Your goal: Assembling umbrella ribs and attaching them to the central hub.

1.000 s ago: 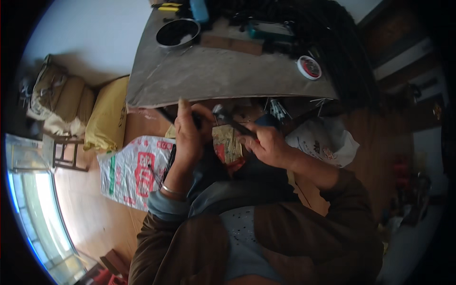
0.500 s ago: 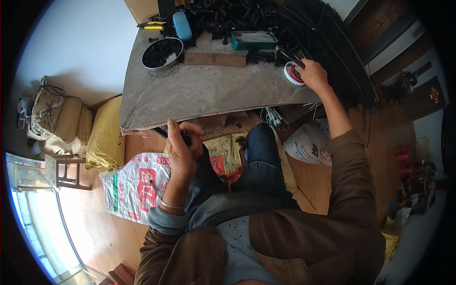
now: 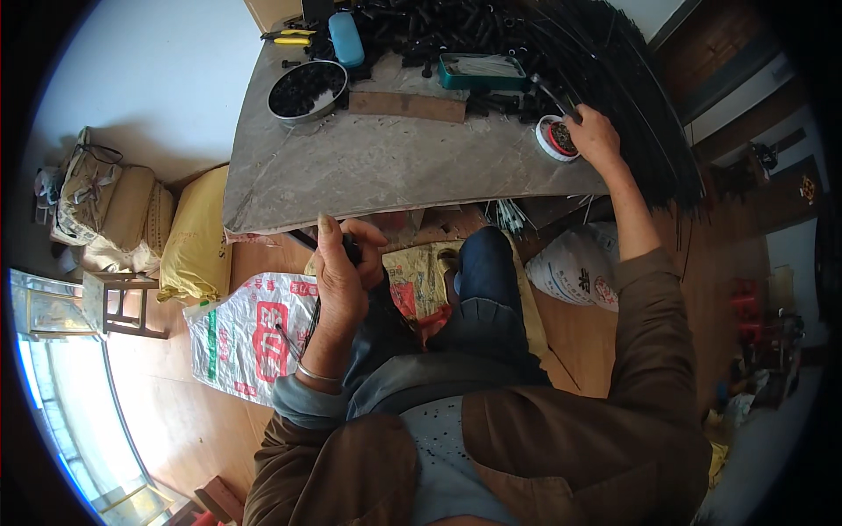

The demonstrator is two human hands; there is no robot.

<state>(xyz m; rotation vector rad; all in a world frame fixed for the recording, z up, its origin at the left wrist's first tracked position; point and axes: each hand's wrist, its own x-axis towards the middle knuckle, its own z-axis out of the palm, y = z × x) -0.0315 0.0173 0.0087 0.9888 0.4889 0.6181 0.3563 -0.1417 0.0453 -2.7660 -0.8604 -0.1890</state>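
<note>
Just below the table's near edge, my left hand (image 3: pixel 338 272) is closed around a black part (image 3: pixel 351 248), its thumb pointing up. A dark end of what it holds sticks out on the left; the fingers cover the rest. On the table's right side, my right hand (image 3: pixel 596 140) grips a slim tool (image 3: pixel 553 95) with a metallic far end and a dark handle. That hand is over the right rim of a round white and red tub (image 3: pixel 557 138) of small dark bits, and its fingertips are partly hidden.
On the grey table (image 3: pixel 395 167) are a bowl of black parts (image 3: pixel 307 89), a wooden strip (image 3: pixel 408 106), a green tin (image 3: pixel 482 72), a blue case (image 3: pixel 346 39) and yellow-handled pliers (image 3: pixel 289 38). Black parts (image 3: pixel 447 26) and long black rods (image 3: pixel 631 114) lie behind and right.
The table and its things sit slightly further right and lower in the view. My right hand stays by the tub with the tool; my left hand keeps its hold.
</note>
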